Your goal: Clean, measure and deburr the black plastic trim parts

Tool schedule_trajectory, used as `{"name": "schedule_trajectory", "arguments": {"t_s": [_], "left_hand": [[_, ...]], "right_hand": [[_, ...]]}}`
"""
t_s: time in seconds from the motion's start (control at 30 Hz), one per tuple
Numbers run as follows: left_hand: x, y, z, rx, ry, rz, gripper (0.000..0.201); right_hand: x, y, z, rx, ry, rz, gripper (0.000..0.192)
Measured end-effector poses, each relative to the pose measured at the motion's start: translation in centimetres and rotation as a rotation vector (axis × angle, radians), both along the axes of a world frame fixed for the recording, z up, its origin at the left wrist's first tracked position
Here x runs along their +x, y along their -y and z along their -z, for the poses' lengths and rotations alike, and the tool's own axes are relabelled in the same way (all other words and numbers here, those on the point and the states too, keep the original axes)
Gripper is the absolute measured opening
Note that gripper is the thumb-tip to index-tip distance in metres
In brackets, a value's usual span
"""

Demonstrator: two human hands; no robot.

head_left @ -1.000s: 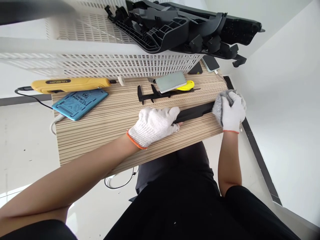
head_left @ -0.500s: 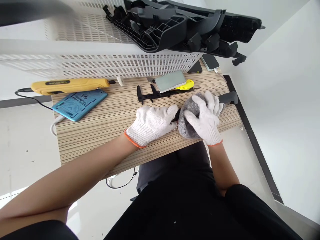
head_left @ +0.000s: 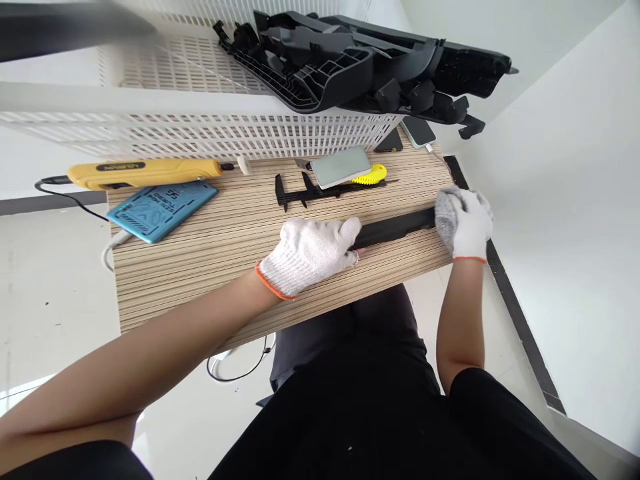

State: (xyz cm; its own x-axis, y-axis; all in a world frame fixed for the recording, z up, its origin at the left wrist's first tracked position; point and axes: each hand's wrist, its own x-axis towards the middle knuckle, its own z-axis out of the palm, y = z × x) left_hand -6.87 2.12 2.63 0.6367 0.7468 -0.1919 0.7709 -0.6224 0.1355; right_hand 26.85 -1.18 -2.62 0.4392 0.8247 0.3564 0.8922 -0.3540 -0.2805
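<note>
My cloth-wrapped right hand (head_left: 467, 223) has slid back out to the far end of the long black plastic strip (head_left: 395, 228), fingers closed round the grey rag (head_left: 447, 215), while my left hand (head_left: 310, 253) keeps its fingers pressed flat on the near end, so that's another wipe pass done.

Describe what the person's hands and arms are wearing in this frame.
Both hands wear white knitted work gloves with a thin orange band at the cuff: left hand, right hand. The gloves end at the wrist. The forearms are bare, with no watch or band visible. Black short sleeves show at the upper arms near the bottom of the picture. No markings or logos can be made out on the gloves.
</note>
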Motion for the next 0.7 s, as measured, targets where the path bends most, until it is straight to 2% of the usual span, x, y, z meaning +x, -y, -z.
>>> {"name": "schedule_trajectory", "arguments": {"t_s": [0.07, 0.13, 0.2, 0.27, 0.33, 0.4, 0.5, 0.57, 0.63, 0.7], "left_hand": [[0.0, 0.0, 0.0, 0.001, -0.010, -0.013, 0.039], [-0.1, -0.1, 0.0, 0.021, -0.015, -0.008, 0.040], [-0.3, -0.3, -0.1, 0.048, -0.011, 0.007, 0.042], [-0.5, -0.4, 0.0, 0.073, 0.004, 0.013, 0.041], [-0.6, -0.6, 0.1, 0.087, 0.017, 0.008, 0.038], [-0.6, -0.7, 0.3, 0.101, 0.029, -0.001, 0.034], [-0.5, -0.6, 0.5, 0.117, 0.046, -0.018, 0.032], [-0.3, -0.5, 0.5, 0.113, 0.051, -0.012, 0.031], [-0.3, -0.4, 0.4, 0.107, 0.042, 0.002, 0.032], [-0.2, -0.3, 0.3, 0.106, 0.023, 0.013, 0.033]], "right_hand": [[-3.9, 0.0, 1.1, 0.032, -0.043, 0.087, 0.038], [-8.5, 0.3, 1.3, 0.024, -0.088, -0.036, 0.041], [-12.4, 0.7, 0.7, -0.019, -0.100, -0.160, 0.043], [-14.1, 1.0, -0.5, -0.079, -0.098, -0.216, 0.045], [-13.4, 1.0, -2.1, -0.153, -0.093, -0.216, 0.044], [-10.8, 0.9, -3.8, -0.231, -0.086, -0.159, 0.042], [-6.1, 0.8, -6.2, -0.309, -0.113, 0.055, 0.042], [-3.9, 0.7, -7.3, -0.324, -0.191, 0.122, 0.045], [-3.3, 0.7, -8.0, -0.339, -0.239, 0.108, 0.041], [-4.3, 0.5, -8.2, -0.372, -0.203, 0.037, 0.033]]}}
